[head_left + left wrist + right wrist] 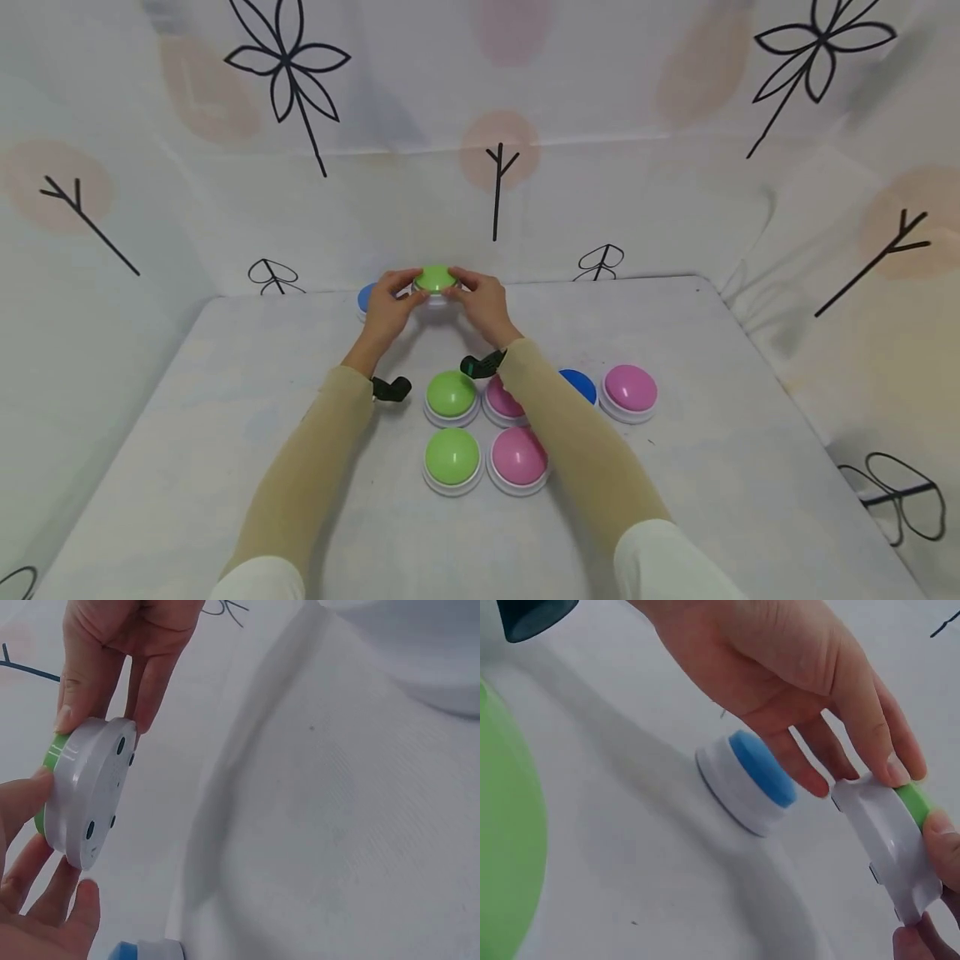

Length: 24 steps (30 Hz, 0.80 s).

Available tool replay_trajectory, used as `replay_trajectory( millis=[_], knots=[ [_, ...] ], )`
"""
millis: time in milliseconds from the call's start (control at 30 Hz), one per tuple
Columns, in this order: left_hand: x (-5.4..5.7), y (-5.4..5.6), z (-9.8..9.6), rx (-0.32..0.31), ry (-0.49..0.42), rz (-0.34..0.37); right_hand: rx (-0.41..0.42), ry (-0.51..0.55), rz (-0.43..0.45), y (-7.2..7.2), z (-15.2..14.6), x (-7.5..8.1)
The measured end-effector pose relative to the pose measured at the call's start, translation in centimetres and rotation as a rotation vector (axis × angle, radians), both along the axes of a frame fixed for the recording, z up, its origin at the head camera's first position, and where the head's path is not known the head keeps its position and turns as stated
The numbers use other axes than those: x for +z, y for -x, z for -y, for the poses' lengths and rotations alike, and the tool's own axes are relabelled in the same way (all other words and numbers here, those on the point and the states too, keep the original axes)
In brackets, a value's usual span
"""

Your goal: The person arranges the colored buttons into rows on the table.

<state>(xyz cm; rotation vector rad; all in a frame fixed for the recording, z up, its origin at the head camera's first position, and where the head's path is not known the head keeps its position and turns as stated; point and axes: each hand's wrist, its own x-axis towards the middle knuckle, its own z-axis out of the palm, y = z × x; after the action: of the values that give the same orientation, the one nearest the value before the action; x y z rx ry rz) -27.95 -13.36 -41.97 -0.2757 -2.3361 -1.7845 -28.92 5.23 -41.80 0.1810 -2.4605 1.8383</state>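
Both hands hold one green push button [436,280] with a white base, lifted above the far side of the table. My left hand [388,310] pinches its left edge between thumb and fingers. On the opposite edge, my right hand [483,307] grips it the same way. The left wrist view shows the white base [97,791] tilted, with small dark feet on its underside. Just left of it, a blue button [761,769] rests on the table, partly hidden behind the left hand in the head view.
Nearer on the white table [225,467] stand two green buttons [452,457], several pink buttons [631,388] and a blue button [578,385]. The right forearm partly covers some of them. A patterned cloth wall [420,200] rises right behind the table's far edge.
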Motion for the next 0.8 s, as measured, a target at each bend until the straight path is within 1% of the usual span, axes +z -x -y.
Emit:
replay_trajectory(
  millis=[100, 300, 433, 567, 700, 800],
  knots=[
    [0.3, 0.0, 0.1, -0.026, -0.062, 0.007, 0.016, 0.002, -0.01, -0.4, -0.3, 0.7],
    [0.8, -0.3, 0.1, -0.062, -0.101, 0.021, 0.026, -0.001, -0.009, -1.2, -1.1, 1.7],
    [1.3, -0.7, -0.1, -0.065, -0.078, 0.028, 0.029, 0.008, -0.015, -1.6, -1.5, 2.1],
    [1.7, -1.2, -0.4, -0.055, -0.046, 0.03, 0.035, -0.02, -0.034, -2.2, -2.0, 2.4],
    [2.1, -1.7, -0.7, -0.065, -0.049, 0.006, 0.049, -0.025, -0.061, -2.9, -2.7, 2.7],
    [2.5, -2.1, -1.0, -0.075, -0.059, -0.014, 0.068, 0.013, -0.074, -3.4, -3.2, 3.0]
  ],
)
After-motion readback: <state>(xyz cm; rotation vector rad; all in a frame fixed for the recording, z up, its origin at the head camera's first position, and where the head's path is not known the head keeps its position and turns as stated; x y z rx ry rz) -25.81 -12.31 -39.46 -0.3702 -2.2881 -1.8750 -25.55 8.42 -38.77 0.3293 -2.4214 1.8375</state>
